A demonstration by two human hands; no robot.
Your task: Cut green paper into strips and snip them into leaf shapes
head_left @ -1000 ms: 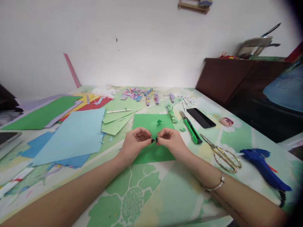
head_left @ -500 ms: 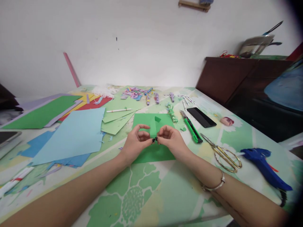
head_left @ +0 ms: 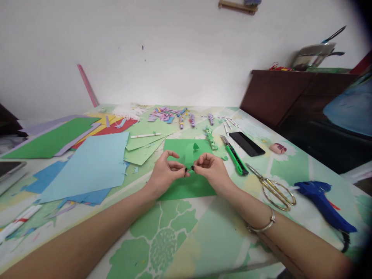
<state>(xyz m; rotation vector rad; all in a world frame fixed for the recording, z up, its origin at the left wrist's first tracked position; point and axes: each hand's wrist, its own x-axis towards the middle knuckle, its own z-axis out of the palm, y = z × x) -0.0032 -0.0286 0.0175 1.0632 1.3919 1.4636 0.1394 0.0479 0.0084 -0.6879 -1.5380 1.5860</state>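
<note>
Between my two hands a light green paper strip (head_left: 189,155) rises and curls over at its upper end. My left hand (head_left: 166,172) pinches the strip's near end with thumb and fingers. From the other side, the thumb and fingers of my right hand (head_left: 214,172) close on that same end. The fingertips almost meet, and they hide the pinched part. Beneath them a darker green sheet of paper (head_left: 188,190) lies flat on the table.
A green box cutter (head_left: 236,157), black phone (head_left: 247,143), gold-handled scissors (head_left: 274,188) and blue glue gun (head_left: 325,205) lie to the right. Light blue paper (head_left: 90,166) and other coloured sheets cover the left. Paper scraps (head_left: 165,114) and a curled green paper piece (head_left: 211,138) lie beyond.
The strip's top has curled over more toward the right. My left fingertips have shifted slightly left and down, leaving a small gap between the two thumbs.
</note>
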